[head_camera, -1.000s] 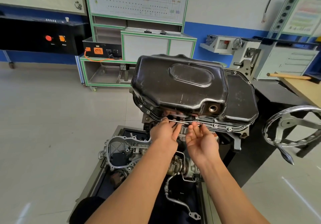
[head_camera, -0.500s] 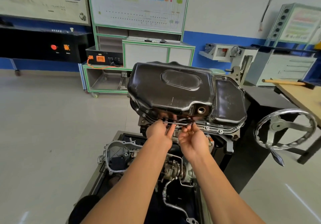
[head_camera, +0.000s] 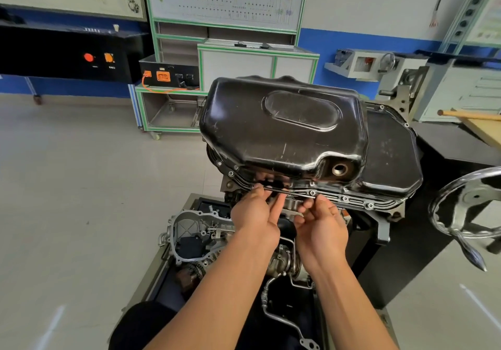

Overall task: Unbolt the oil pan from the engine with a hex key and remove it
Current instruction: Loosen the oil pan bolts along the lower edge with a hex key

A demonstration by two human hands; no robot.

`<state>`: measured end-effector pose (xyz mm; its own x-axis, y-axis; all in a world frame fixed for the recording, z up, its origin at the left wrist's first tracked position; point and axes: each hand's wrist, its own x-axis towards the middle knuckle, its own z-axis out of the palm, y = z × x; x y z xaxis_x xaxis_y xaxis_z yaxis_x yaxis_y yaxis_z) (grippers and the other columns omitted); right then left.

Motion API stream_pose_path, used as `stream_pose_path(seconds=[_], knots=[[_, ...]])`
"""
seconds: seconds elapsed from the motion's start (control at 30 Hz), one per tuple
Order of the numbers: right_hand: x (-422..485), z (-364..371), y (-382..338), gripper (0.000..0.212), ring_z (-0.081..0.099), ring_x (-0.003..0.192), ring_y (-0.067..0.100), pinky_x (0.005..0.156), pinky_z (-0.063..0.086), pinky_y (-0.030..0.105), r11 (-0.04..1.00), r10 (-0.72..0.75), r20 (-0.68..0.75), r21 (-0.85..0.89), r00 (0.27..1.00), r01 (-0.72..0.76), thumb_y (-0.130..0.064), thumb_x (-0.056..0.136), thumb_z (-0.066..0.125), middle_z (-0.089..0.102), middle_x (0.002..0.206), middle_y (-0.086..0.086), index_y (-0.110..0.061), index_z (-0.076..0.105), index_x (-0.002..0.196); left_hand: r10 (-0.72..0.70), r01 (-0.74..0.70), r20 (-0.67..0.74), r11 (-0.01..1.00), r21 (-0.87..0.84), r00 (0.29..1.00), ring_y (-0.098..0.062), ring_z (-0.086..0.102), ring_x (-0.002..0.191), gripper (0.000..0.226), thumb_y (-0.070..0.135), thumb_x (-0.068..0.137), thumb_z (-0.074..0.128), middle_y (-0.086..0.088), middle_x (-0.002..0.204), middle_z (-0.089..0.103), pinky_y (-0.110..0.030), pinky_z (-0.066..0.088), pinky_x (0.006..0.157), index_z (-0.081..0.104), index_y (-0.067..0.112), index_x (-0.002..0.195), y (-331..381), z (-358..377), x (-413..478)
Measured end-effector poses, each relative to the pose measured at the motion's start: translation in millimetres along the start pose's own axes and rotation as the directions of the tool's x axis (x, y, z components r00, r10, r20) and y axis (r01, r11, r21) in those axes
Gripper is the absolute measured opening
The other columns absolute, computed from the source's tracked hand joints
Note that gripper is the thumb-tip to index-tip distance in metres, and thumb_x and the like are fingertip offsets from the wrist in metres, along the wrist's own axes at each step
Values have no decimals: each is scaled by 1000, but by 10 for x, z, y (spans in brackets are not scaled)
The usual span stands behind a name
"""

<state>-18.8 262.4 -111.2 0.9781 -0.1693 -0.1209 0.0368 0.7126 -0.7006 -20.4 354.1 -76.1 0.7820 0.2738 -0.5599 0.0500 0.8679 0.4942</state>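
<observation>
The oil pan [head_camera: 284,124] sat on top of the inverted engine [head_camera: 229,186], its black sump facing upward and its flange seated along the engine's edge. Several bolts [head_camera: 344,198] were visible in the near flange. An open drain hole [head_camera: 339,170] showed in the near right wall of the pan.

The hex key [head_camera: 287,190] lay roughly horizontal just below the near flange, at the middle of the pan's front edge. The left hand [head_camera: 254,216] pinched the left end of the key between thumb and curled fingers [head_camera: 276,205]. The right hand [head_camera: 322,227] was raised beside it, palm toward the camera, its fingers curled onto the right end of the key. The two hands were close together, nearly touching.

Below the hands, an aluminium cover [head_camera: 189,230] lay on the lower surface [head_camera: 151,276]. A chrome handwheel [head_camera: 461,208] stood to the right of the engine.
</observation>
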Motion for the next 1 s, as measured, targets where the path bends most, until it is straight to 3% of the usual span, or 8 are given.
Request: stream_pose_path(seconds=[0.17, 0.3, 0.43, 0.53, 0.67, 0.8, 0.9, 1.0], knots=[[7, -21, 17, 18, 59, 56, 9, 48, 43, 18, 998, -54, -7, -45, 999, 53, -6, 101, 51, 62, 66, 2, -12, 60, 87, 56, -56, 17, 998, 18, 998, -22, 69, 75, 8, 0, 96, 60, -15, 102, 67, -33, 63, 69, 65, 3, 90, -34, -40, 6], [-20, -93, 76, 12, 58, 57, 8, 48, 42, 19, 992, -82, -2, -100, 997, 82, -8, 101, 52, 62, 67, 3, -11, 59, 92, 129, -129, 2, 991, 33, 992, -16, 74, 60, 9, 2, 97, 60, -13, 96, 69, -27, 63, 65, 65, 2, 89, -97, -59, -13], [2, -184, 89, 13, 58, 57, 8, 47, 42, 19, 982, -98, 20, -158, 995, 100, -8, 101, 53, 65, 68, 2, -13, 60, 91, 238, -237, -19, 971, 42, 971, -23, 74, 79, 13, 6, 96, 61, -17, 96, 70, -23, 61, 61, 65, 0, 86, -169, -41, 5], [43, -195, 43, 14, 62, 58, 8, 47, 44, 17, 982, -136, 9, -134, 991, 136, -8, 100, 53, 68, 69, 2, -13, 61, 90, 303, -305, 56, 952, 33, 951, -21, 76, 77, 11, 6, 95, 62, -18, 99, 71, -21, 59, 62, 65, -5, 97, -255, -26, -50], [-40, -193, 41, 17, 62, 59, 9, 48, 46, 18, 977, -134, 74, -155, 988, 144, -9, 97, 58, 69, 70, 4, -14, 68, 84, 391, -393, 53, 919, 33, 919, -19, 76, 74, 9, 10, 96, 62, -14, 97, 72, -22, 59, 60, 66, 2, 96, -221, -84, -107], [-286, -190, 310, 33, 62, 58, 11, 48, 46, 19, 893, 14, 225, -441, 974, 89, -1, 94, 61, 72, 70, 8, -20, 77, 72, 578, -603, 193, 699, 385, 793, -14, 74, 65, 13, 14, 98, 61, -1, 76, 74, -24, 59, 58, 71, 13, 89, 144, -384, 32], [-480, -32, 648, 25, 59, 56, 14, 49, 45, 19, 831, 173, 348, -553, 921, 52, -3, 96, 61, 72, 70, 9, -9, 76, 76, 561, -623, 340, 451, 640, 755, -17, 74, 63, 12, 15, 97, 63, 2, 74, 74, -38, 62, 66, 73, 13, 91, 481, -566, 162], [-612, 204, 910, 29, 55, 52, 15, 46, 40, 18, 776, 277, 445, -626, 851, 74, -6, 100, 56, 68, 65, 8, 0, 70, 75, 525, -616, 435, 234, 752, 731, -13, 73, 58, 11, 16, 97, 63, 3, 75, 72, -39, 63, 63, 73, 12, 96, 691, -633, 194]])
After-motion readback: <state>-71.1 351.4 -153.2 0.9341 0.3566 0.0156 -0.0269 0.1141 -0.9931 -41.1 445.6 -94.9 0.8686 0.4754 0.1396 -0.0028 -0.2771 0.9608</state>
